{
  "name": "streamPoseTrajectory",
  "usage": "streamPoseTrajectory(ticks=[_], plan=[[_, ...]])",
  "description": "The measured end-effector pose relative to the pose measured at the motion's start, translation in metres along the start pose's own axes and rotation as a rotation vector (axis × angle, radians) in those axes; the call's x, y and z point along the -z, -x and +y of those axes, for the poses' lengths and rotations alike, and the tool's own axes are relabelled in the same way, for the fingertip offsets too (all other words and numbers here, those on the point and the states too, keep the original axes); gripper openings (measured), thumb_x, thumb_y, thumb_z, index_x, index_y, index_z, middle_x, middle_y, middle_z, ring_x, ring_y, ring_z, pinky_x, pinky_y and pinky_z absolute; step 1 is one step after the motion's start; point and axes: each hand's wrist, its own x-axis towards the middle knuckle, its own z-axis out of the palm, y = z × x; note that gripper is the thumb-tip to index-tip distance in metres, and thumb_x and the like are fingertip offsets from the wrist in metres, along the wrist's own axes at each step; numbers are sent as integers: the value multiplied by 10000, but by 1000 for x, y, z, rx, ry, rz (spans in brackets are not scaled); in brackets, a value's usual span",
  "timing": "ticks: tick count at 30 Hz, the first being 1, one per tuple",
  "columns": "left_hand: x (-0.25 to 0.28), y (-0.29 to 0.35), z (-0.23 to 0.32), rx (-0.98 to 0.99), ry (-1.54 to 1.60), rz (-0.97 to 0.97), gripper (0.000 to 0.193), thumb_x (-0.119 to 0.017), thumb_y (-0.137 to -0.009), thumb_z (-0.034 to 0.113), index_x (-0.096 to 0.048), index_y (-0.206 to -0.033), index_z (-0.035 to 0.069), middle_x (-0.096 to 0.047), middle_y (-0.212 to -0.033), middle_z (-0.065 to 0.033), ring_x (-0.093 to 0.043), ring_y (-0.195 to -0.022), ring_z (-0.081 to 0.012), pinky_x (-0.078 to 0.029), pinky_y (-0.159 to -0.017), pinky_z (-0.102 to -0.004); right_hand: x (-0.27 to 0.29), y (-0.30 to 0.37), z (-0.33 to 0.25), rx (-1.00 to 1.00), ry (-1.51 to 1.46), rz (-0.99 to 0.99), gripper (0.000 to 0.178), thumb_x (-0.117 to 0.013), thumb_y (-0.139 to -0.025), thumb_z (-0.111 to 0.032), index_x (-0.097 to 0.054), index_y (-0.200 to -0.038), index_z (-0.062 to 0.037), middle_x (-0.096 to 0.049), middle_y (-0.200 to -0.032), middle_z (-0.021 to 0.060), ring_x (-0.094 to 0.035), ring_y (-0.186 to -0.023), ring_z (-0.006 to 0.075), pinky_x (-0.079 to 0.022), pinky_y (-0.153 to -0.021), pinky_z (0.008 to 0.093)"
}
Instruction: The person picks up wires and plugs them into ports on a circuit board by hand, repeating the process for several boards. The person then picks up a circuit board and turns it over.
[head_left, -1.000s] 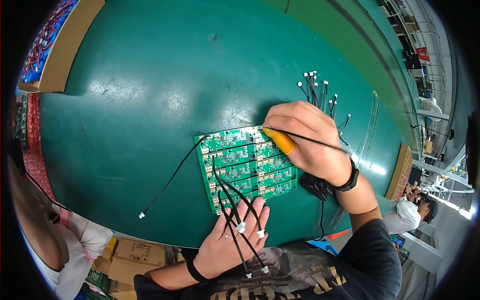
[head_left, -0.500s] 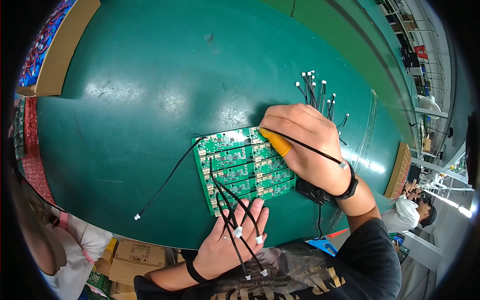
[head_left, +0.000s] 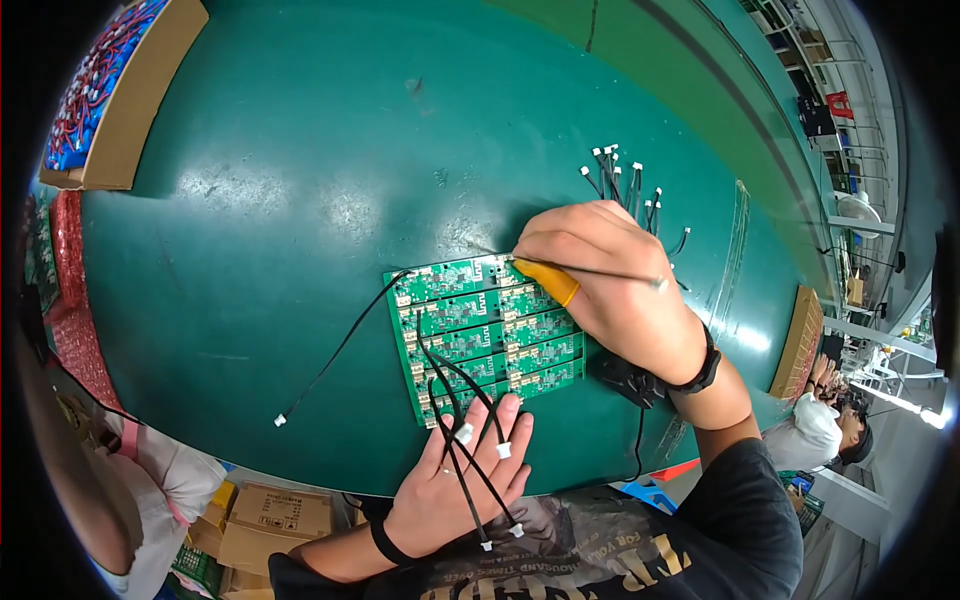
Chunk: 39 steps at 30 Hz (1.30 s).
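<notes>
A green circuit board panel [head_left: 460,346], divided into several rows of small boards, lies on the table. My right hand [head_left: 615,265], with a yellow finger cot [head_left: 548,281], pinches one end of a black cable [head_left: 590,270] at the panel's far edge. The cable's other end, a white connector, trails back over the hand, blurred. My left hand [head_left: 440,498] rests flat, fingertips at the panel's near edge. Several black cables [head_left: 468,380] run from the panel's left side over those fingers, their white plugs hanging loose. Another plugged-in cable [head_left: 340,347] stretches out left.
Loose black cables [head_left: 635,190] with white plugs lie beyond my right hand. A black device [head_left: 630,382] with a cord sits by my right wrist. Far left stands a cardboard box [head_left: 140,105] of blue parts with red wires. People are nearby on both sides.
The held cable's free end has swung upward and away from my right wrist. The right hand stays at the panel's far edge, and the left hand keeps its place.
</notes>
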Motion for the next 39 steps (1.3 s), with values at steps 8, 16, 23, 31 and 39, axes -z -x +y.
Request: streamPoseTrajectory(ticks=[8,16,23,31,39], plan=[[2,0,2,34,-21,-10,534,-607,-995,476,-675,-1424,166,-584,-1564,-85,-566,-1403,-303,-441,-1110,-486,2,1,4,-29,-117,-16,225,-804,-842,-13,-745,-1059,-6,-741,-1058,108,-719,-994,320,-559,-879,394],[-2,2,3,13,-14,18,530,-639,-978,458,-680,-1418,166,-552,-1580,-137,-533,-1434,-358,-419,-1144,-542,64,24,31,-98,8,3,238,-806,-842,-9,-763,-1074,-35,-745,-1055,102,-709,-1015,314,-570,-871,397],[-6,3,4,2,-46,44,559,-679,-936,455,-686,-1408,155,-525,-1590,-165,-486,-1459,-428,-401,-1167,-592,71,90,36,-145,70,-73,267,-826,-806,-37,-785,-1067,-75,-709,-1037,62,-678,-981,284,-559,-864,389],[-11,2,6,44,27,91,637,-771,-841,336,-664,-1417,88,-491,-1603,-210,-443,-1485,-472,-372,-1183,-655,53,85,28,21,230,-85,253,-818,-779,-44,-777,-1024,-86,-639,-999,36,-639,-933,257,-549,-839,393],[-9,2,7,48,45,123,647,-787,-830,305,-655,-1424,83,-489,-1605,-211,-424,-1504,-446,-373,-1190,-639,60,96,40,91,223,109,215,-782,-808,-40,-757,-1015,-93,-673,-1038,48,-656,-938,262,-553,-837,392]])
